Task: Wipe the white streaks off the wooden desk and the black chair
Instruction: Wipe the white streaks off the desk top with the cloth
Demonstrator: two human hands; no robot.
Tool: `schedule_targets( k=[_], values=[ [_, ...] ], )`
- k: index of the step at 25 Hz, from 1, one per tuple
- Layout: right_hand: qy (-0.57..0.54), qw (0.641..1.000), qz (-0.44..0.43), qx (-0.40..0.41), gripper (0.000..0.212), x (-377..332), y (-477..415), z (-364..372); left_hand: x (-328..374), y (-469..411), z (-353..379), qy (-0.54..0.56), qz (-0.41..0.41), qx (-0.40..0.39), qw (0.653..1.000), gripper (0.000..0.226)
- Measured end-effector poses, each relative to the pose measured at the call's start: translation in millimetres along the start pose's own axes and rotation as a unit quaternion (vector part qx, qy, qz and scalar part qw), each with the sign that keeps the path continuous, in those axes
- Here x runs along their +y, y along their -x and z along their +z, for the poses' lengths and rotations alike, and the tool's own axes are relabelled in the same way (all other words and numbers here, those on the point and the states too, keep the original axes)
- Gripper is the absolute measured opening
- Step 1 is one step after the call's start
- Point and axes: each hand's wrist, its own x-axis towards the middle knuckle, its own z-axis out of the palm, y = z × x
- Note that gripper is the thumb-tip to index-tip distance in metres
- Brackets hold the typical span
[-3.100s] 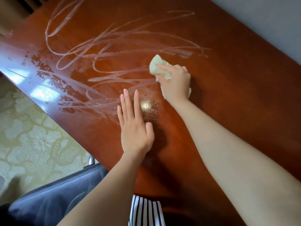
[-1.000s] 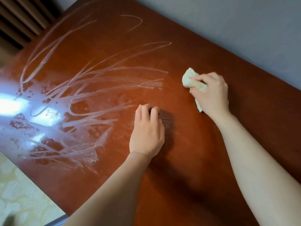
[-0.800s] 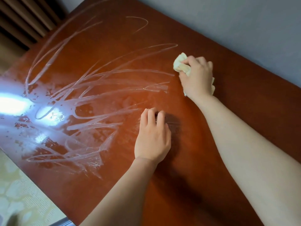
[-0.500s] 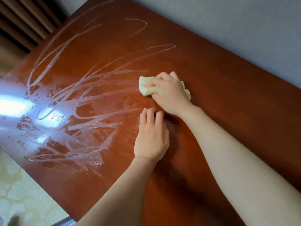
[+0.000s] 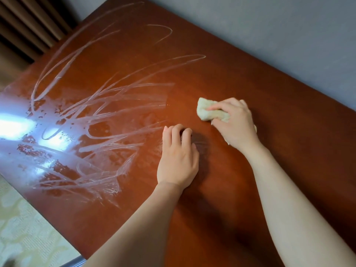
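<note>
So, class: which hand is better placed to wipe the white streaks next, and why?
The right hand: it grips the crumpled pale yellow cloth, just right of the white streaks. The left hand rests on the glossy reddish-brown wooden desk with curled fingers, holding nothing.

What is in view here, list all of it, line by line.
desk: one, reddish-brown wood, fills the middle
streaks: many, white, on the desk's left half
cloth: one, pale yellow, on the desk right of the streaks
wall: one, grey, behind the desk
curtain: one, brown, top left corner
carpet: one, cream patterned, bottom left
left hand: one, fingers curled, resting on the desk beside the streaks
right hand: one, gripping the cloth
</note>
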Motion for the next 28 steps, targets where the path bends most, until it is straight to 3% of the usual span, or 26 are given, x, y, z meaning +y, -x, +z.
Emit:
schedule_targets(
  k=[6, 9, 13, 16, 21, 24, 28],
  values=[
    [0.045, 0.982, 0.125, 0.136, 0.027, 7, -69, 9, 2, -2, -1, -0.012, -0.007, -0.037, 0.999, 0.052],
    [0.090, 0.972, 0.168, 0.136, 0.028, -5, -89, 17, 2, -3, -1, -0.005, -0.009, -0.058, 0.998, 0.055],
    [0.126, 0.987, 0.068, 0.078, 0.032, -6, -83, 21, 1, -4, -1, -0.008, -0.015, -0.072, 0.997, 0.055],
    [0.088, 0.995, -0.033, 0.032, 0.032, -6, -62, 21, -1, -4, -1, -0.009, -0.018, -0.071, 0.997, 0.056],
    [0.019, 0.994, -0.107, 0.026, 0.029, -5, 5, 16, 2, -4, -3, -0.004, -0.020, -0.072, 0.997, 0.058],
    [-0.007, 0.996, -0.089, 0.019, 0.031, 13, 28, -4, 3, -5, -3, -0.008, -0.022, -0.077, 0.997, 0.058],
    [0.029, 0.991, 0.009, 0.127, 0.028, 56, 7, -31, 4, -4, -3, -0.011, -0.027, -0.078, 0.997, 0.058]
  ],
)
